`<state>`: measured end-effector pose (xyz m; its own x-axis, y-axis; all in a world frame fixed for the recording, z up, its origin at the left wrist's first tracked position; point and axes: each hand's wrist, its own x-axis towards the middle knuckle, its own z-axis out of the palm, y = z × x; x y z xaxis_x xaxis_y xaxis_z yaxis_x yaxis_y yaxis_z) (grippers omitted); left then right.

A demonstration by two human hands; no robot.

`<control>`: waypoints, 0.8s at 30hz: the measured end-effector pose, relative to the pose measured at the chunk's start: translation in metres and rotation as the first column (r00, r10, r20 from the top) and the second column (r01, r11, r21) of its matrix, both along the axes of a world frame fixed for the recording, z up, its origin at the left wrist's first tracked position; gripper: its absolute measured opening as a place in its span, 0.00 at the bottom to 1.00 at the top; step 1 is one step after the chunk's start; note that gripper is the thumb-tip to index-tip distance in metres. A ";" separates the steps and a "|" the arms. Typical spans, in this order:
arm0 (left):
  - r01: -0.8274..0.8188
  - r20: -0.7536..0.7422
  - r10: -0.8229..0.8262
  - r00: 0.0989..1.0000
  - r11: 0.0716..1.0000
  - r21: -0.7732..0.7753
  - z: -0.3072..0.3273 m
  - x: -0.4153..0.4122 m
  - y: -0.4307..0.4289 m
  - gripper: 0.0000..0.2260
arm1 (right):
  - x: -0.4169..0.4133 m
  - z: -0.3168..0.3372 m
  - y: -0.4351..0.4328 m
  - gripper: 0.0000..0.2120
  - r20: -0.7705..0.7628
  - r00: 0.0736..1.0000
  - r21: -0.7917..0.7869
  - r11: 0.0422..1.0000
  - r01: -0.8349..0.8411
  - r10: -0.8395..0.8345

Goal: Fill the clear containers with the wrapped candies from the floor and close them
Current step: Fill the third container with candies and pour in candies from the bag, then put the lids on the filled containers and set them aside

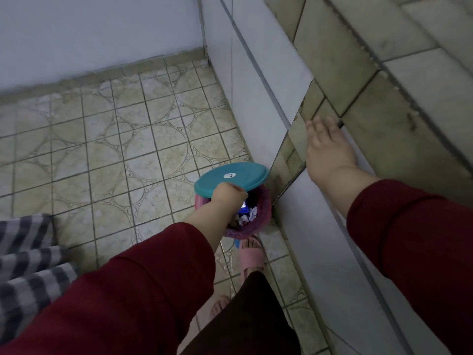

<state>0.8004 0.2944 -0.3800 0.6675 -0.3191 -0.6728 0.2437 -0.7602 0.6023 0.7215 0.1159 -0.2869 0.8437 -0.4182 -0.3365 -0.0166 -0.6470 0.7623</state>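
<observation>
As the head camera looked down, the left hand [228,195] sat just below the middle of the frame, its fingers curled tight over the near edge of a teal lid [238,172]. Whether those fingers also caught the rim beneath could not be told. The lid lay tilted and pushed toward the upper left, covering only part of the mouth of a pink-tinted container [261,213], so the lower right of the mouth stood uncovered. Inside, candies [247,216] in white and blue wrappers showed, partly hidden by the wrist. A small white sticker [229,175] marked the lid's top. The container was low in the centre, close against the white face of a tiled ledge [384,124] that ran from the top centre down to the lower right. Whether it stood on the floor [102,149] or hung from the hand could not be told.

Right of centre, the right hand [329,149] lay flat on the ledge's edge, fingers straight and pointing up the frame, holding nothing. Both arms wore dark red sleeves [128,290] that filled much of the lower frame.

Patterned floor tiles spread across the left and centre, meeting a pale wall [89,29] at upper left. A striped cloth [25,265] lay at the lower left edge. Just below the container, a foot in a pink slipper [252,260] stood on the floor.
</observation>
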 end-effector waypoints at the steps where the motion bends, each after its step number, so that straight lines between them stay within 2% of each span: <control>1: 0.022 0.027 -0.021 0.999 0.999 -0.036 0.015 -0.002 -0.002 0.05 | -0.004 0.011 0.004 0.27 0.036 0.999 0.080 0.997 0.022 -0.025; 5: 0.089 0.183 -0.067 0.981 0.989 -0.115 0.081 -0.011 -0.010 0.02 | -0.035 0.059 0.020 0.25 0.182 0.983 0.204 0.977 -0.053 0.015; 8: 0.201 0.330 -0.144 0.933 0.969 -0.144 0.133 -0.027 -0.021 0.06 | -0.069 0.098 0.025 0.27 0.361 0.932 0.260 0.958 -0.121 0.020; 11: 0.339 0.462 -0.219 0.859 0.921 -0.193 0.182 -0.053 -0.040 0.06 | -0.114 0.133 0.020 0.18 0.489 0.872 0.261 0.957 -0.125 -0.019; 14: 0.511 0.583 -0.314 0.750 0.834 -0.209 0.221 -0.090 -0.063 0.07 | -0.166 0.156 0.012 0.10 0.584 0.787 0.346 0.938 -0.020 -0.198; 19: 0.741 0.683 -0.455 0.571 0.644 -0.191 0.261 -0.174 -0.099 0.07 | -0.268 0.178 -0.007 0.14 0.565 0.647 0.513 0.832 0.210 -0.512; 24: 0.863 0.738 -0.526 0.422 0.482 -0.150 0.276 -0.279 -0.138 0.06 | -0.387 0.181 -0.013 0.16 0.600 0.468 0.618 0.748 0.244 -0.649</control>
<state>0.5215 0.1567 -0.1043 0.1925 -0.9764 0.0981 -0.7198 -0.0725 0.6904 0.3342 0.1024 -0.1055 0.5788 -0.8118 0.0771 -0.8130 -0.5818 -0.0221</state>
